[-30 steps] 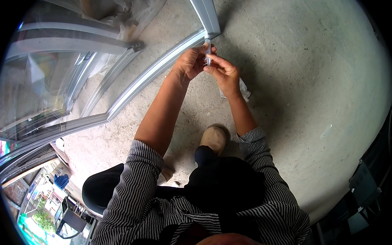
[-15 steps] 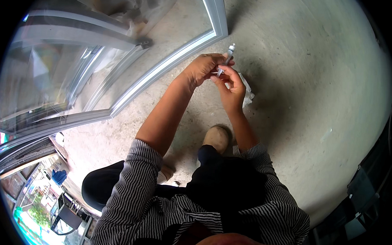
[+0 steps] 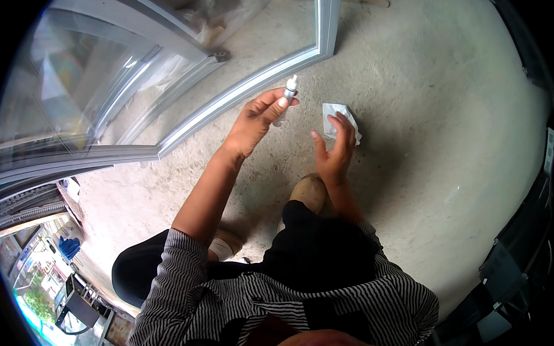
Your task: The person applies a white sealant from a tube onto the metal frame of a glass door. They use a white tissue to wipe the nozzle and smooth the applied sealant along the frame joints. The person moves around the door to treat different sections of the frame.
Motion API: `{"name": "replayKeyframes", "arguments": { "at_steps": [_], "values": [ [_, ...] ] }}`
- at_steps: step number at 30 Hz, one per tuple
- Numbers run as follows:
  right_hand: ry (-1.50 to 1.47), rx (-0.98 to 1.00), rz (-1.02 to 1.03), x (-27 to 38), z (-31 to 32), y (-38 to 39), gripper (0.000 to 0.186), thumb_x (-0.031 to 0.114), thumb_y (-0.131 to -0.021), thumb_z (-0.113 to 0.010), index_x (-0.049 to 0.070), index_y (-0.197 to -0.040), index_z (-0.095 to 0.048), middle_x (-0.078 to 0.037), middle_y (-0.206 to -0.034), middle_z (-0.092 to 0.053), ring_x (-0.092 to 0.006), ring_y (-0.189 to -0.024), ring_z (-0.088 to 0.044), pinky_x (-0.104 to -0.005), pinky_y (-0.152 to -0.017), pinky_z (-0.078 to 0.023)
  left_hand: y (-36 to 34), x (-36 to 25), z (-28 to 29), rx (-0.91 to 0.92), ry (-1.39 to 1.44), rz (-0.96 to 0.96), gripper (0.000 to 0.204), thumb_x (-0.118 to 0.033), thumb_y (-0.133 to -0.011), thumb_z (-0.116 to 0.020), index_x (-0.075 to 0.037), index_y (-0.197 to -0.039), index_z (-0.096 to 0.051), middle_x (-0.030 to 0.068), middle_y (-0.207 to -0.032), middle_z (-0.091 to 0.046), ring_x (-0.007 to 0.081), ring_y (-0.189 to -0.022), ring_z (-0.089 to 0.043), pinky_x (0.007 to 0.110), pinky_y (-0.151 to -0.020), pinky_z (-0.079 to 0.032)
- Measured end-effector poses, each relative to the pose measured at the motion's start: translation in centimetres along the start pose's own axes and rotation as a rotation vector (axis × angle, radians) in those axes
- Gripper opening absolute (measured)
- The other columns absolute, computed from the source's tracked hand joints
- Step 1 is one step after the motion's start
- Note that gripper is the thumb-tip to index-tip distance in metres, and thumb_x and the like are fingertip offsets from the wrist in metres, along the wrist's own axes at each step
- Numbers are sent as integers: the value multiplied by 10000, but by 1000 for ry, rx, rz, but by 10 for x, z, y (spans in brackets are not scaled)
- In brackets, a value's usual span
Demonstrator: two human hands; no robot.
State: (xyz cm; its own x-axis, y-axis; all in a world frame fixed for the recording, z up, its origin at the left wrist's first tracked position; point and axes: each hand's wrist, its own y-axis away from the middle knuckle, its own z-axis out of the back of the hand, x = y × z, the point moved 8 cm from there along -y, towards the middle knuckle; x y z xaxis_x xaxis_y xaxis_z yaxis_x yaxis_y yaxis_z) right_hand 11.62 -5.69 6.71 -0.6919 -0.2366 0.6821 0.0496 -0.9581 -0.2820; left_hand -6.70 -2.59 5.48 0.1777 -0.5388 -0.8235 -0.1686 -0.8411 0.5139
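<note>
White-tipped tube, upper centre, is pinched in left hand; right hand splayed, released, before crumpled white sheet.

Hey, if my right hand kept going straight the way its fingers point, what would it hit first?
Probably the crumpled white sheet, just beyond the right hand; depth is unclear, so it might pass over it.
</note>
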Motion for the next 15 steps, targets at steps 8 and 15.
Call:
{"name": "replayKeyframes", "arguments": {
  "at_steps": [8, 15],
  "values": [
    [271, 221, -234, -111, -13, 30, 395, 181, -771, -726, 110, -1133, -585, -117, -1022, -611, -330, -956, -593, -419, -810, -465, 35, 24, 36, -105, 84, 79, 345, -360, -925, -591, -116, -1167, -606, -5, -1038, -639, 111, -984, -551, 266, -812, -410],
    [-624, 47, -735, -100, -24, 18, 247, 130, -887, -607, -24, -1081, -609, -60, -977, -644, -142, -869, -597, -302, -780, -479, 59, 34, 46, -119, 166, 77, 347, -363, -913, -609, -115, -1155, -609, -2, -1039, -639, 116, -980, -557, 273, -857, -413]
  ]
}}
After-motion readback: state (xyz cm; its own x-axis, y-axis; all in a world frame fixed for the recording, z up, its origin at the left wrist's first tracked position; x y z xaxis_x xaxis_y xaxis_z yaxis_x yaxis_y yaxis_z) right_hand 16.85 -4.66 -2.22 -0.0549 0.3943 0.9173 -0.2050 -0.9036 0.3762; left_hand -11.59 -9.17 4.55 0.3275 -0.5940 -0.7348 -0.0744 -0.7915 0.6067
